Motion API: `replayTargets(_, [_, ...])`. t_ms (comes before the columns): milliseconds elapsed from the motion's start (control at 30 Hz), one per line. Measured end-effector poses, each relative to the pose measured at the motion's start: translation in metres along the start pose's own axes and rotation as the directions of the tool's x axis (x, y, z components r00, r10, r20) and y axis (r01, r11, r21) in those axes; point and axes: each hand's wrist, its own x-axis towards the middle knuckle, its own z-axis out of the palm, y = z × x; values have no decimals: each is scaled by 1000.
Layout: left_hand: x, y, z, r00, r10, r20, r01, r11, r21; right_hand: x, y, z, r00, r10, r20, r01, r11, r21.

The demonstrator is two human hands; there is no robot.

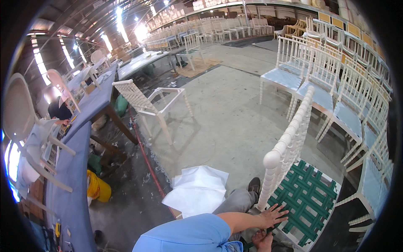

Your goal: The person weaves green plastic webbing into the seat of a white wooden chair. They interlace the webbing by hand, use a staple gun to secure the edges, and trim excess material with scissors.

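Beside me at the lower right stands a white chair (282, 151) with a turned, beaded back. Its seat is woven from dark green webbing straps (301, 194) crossing over and under, with gaps between the bands. My left hand (273, 216) lies with fingers spread over the seat's edge, by the foot of the back. Just below it, my right hand (262, 240) is curled closed at the seat's corner, where a green strap shows by the fingers. Part of that grip is hidden.
White sheets (197, 189) lie on the floor near my leg. Ahead is a chair with a bare seat frame (161, 107). Rows of white chairs (323, 84) line the right. At left, a cloth-covered bench (77, 168) carries chairs; a yellow bucket (99, 187) and a person (58, 109) are nearby.
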Motion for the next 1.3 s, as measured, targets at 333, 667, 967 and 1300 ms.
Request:
replayTargets(333, [-3,3,7,998,-10,-56,12,999,32,23,-4,46,981,-191,39,134,807,575])
replayTargets(667, [-4,2,1,998,-34,52,31,999,45,50,-23,53,966,-255,36,181,773,608])
replayTargets(967, [10,18,-7,974,-174,142,208,939,-274,77,-71,56,940,-340,33,236,717,656])
replayTargets(1300, [-35,12,71,136,-199,971,303,-924,-232,105,-76,46,948,-284,-146,313,741,594])
